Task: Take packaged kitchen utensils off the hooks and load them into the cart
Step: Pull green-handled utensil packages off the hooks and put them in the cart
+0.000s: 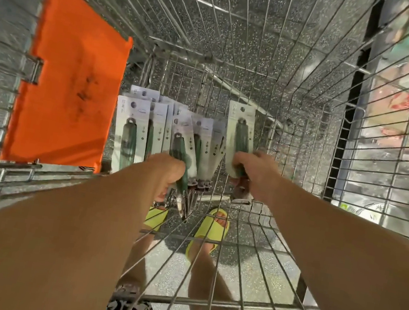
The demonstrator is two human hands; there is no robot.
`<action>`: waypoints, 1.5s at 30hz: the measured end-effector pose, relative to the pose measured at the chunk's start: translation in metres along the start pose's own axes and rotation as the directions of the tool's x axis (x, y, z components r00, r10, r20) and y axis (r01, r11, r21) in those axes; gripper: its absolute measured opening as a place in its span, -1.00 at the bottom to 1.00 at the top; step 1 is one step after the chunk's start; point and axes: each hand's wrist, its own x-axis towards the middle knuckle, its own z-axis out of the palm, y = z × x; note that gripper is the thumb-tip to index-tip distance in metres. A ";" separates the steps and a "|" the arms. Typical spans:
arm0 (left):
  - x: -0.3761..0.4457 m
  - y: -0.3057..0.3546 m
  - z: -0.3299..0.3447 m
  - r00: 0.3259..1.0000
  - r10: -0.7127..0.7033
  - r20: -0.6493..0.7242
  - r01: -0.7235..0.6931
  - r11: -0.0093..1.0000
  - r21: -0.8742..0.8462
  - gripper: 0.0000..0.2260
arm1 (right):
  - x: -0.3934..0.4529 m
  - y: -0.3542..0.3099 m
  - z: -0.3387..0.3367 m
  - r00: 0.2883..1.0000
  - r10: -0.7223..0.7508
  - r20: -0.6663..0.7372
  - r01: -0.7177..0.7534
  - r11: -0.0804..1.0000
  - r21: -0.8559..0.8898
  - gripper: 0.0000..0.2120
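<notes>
We look down into the wire cart (313, 113). The left hand (168, 173) grips a fanned bundle of packaged utensils (182, 137) by their lower ends, low inside the basket. The right hand (257, 174) clasps 1 separate packaged utensil (240, 131), just right of the bundle. An orange panel (70, 94) lies at left.

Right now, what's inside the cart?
Inside the cart, the left hand grips a fanned bunch of packaged utensils, and the right hand grips a single pack. An orange panel lies at its left. Anything beneath the packs is hidden.
</notes>
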 end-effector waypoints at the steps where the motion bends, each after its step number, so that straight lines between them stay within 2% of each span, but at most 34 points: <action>1: -0.003 0.000 0.001 1.000 -0.017 0.004 0.017 1.000 -0.014 -0.72 | -0.001 0.002 0.005 0.997 0.051 0.066 -0.055 0.997 0.060 -0.60; 3: -0.003 -0.003 0.004 0.996 -0.077 0.053 0.080 0.996 -0.051 -0.67 | -0.004 0.007 0.017 0.989 0.084 0.124 -0.095 0.992 0.087 -0.64; 5: -0.005 -0.007 0.009 0.988 -0.107 0.112 0.121 0.985 -0.125 -0.56 | -0.002 0.014 0.028 0.989 0.085 0.122 -0.091 0.995 0.038 -0.63; 9: 0.007 -0.014 0.018 0.985 -0.141 0.100 0.165 0.943 -0.289 -0.61 | -0.002 0.023 0.045 0.995 0.060 0.085 -0.054 0.996 -0.071 -0.67; 14: 0.021 -0.019 0.025 0.963 -0.240 0.119 0.267 0.812 -0.519 -0.68 | 0.001 0.027 0.051 0.997 0.009 0.080 0.003 0.990 -0.142 -0.67; 18: 0.000 -0.014 0.018 0.974 -0.147 0.171 0.222 0.760 -0.611 -0.80 | 0.003 0.026 0.051 0.994 -0.006 0.109 0.017 0.995 -0.100 -0.70; 22: -0.012 -0.015 0.014 0.968 -0.096 0.233 0.219 0.780 -0.587 -0.81 | 0.002 0.022 0.057 0.985 -0.012 0.171 0.022 0.998 -0.059 -0.74; 24: -0.012 -0.015 0.012 0.965 -0.123 0.232 0.232 0.815 -0.531 -0.83 | 0.001 0.022 0.061 0.984 -0.023 0.176 0.032 0.998 -0.048 -0.66; 26: -0.015 -0.015 0.010 0.968 -0.140 0.207 0.224 0.851 -0.476 -0.78 | 0.000 0.023 0.063 0.986 -0.033 0.163 0.036 0.999 -0.017 -0.61; 30: -0.018 -0.014 0.011 0.979 -0.103 0.178 0.169 0.895 -0.414 -0.67 | 0.000 0.022 0.059 0.987 0.011 0.162 -0.019 0.999 0.049 -0.68; 33: -0.014 -0.021 0.009 0.975 -0.057 0.213 0.153 0.870 -0.469 -0.71 | -0.001 0.020 0.055 0.988 0.057 0.145 -0.069 0.994 0.079 -0.81; 35: -0.011 -0.022 0.007 0.971 -0.077 0.228 0.187 0.838 -0.513 -0.76 | -0.002 0.020 0.052 0.989 0.083 0.122 -0.096 0.990 0.104 -0.87; 38: -0.011 -0.017 0.008 0.967 -0.114 0.227 0.214 0.847 -0.487 -0.84 | -0.004 0.020 0.046 0.988 0.111 0.103 -0.124 0.984 0.131 -0.81; 41: -0.014 -0.010 0.013 0.983 -0.017 0.184 0.102 0.881 -0.461 -0.83 | -0.007 0.018 0.037 0.990 0.112 0.081 -0.124 0.978 0.166 -0.79; 42: -0.017 -0.005 0.014 0.985 0.027 0.171 0.053 0.894 -0.445 -0.81 | -0.008 0.016 0.034 0.991 0.108 0.077 -0.121 0.976 0.183 -0.79; 45: -0.031 0.006 0.017 0.977 0.142 0.162 -0.064 0.910 -0.409 -0.50 | -0.014 0.009 0.024 0.993 0.091 0.073 -0.105 0.971 0.213 -0.78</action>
